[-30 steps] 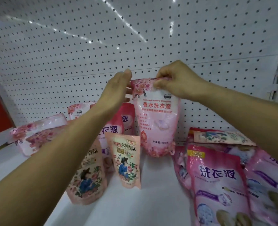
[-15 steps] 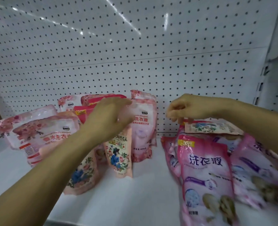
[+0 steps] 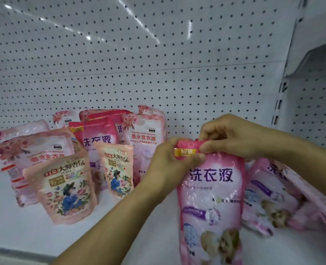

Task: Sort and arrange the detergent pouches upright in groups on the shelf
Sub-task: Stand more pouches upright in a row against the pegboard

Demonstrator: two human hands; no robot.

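A tall pink detergent pouch (image 3: pixel 212 199) with purple lettering and a yellow NEW tag hangs upright at the front right of the white shelf (image 3: pixel 24 226). My left hand (image 3: pixel 169 161) pinches its top left corner and my right hand (image 3: pixel 233 136) pinches its top edge. At the left stands a group of pouches: two peach floral pouches (image 3: pixel 68 190) in front, a deep pink pouch (image 3: pixel 97 136) and pale rose pouches (image 3: pixel 145 138) behind, leaning on the pegboard. More pink pouches (image 3: pixel 267 196) lie slumped at the right, partly hidden by the held one.
A white pegboard back wall (image 3: pixel 158 64) rises behind the shelf. A white upright post and side panel (image 3: pixel 311 92) close off the right end. Bare shelf surface shows at the front left, down to the shelf's front edge (image 3: pixel 14 253).
The pale rose pouch held up a second ago now stands with the left group. Both hands moved right and took hold of the top of the tall pink pouch, lifting it upright.
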